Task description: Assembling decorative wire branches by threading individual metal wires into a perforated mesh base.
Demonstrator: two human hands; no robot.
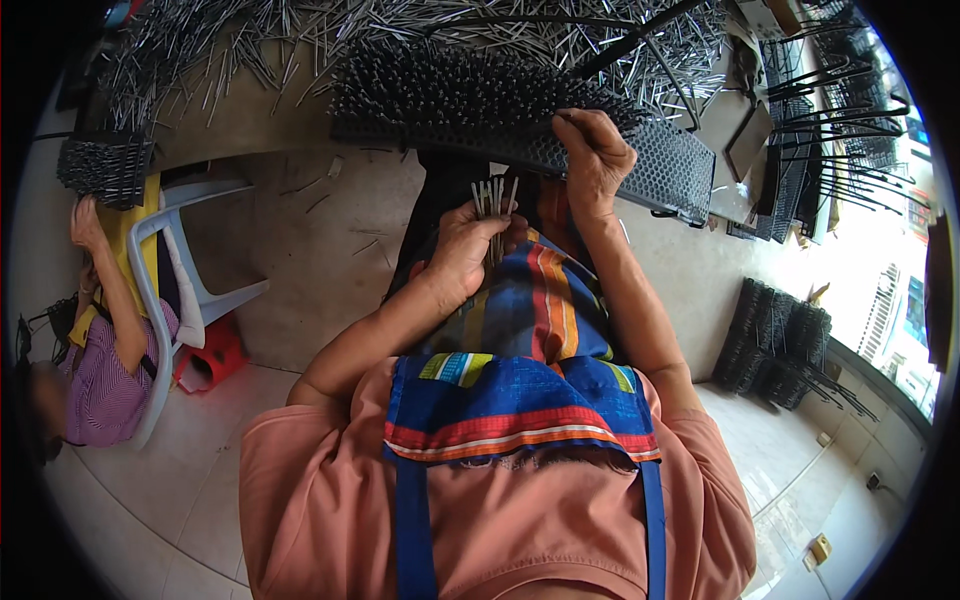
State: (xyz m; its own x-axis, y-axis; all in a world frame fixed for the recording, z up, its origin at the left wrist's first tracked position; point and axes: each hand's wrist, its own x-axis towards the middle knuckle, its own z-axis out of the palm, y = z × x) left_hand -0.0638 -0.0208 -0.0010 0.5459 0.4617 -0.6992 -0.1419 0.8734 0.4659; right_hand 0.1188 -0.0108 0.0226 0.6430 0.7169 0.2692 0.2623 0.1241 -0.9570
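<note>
My left hand (468, 247) is closed around a small bundle of thin grey metal rods (490, 196), which stand upright out of the fist above my lap. Ahead of it lies a long black perforated rack (665, 165). Dark rods (460, 95) stand packed in its holes over the left and middle part, while the holes at its right end show bare. My right hand (597, 160) is over the rack's near edge, right of its middle, with thumb and fingers pinched together. Whatever is between those fingertips is too small to make out.
Loose metal rods (240, 50) lie heaped across the table behind the rack. On the left another person (110, 370) sits in a pale chair (150, 300), one hand at a smaller filled rack (105, 168). Black hooked rods (840, 120) and dark bundles (770, 340) are on the right.
</note>
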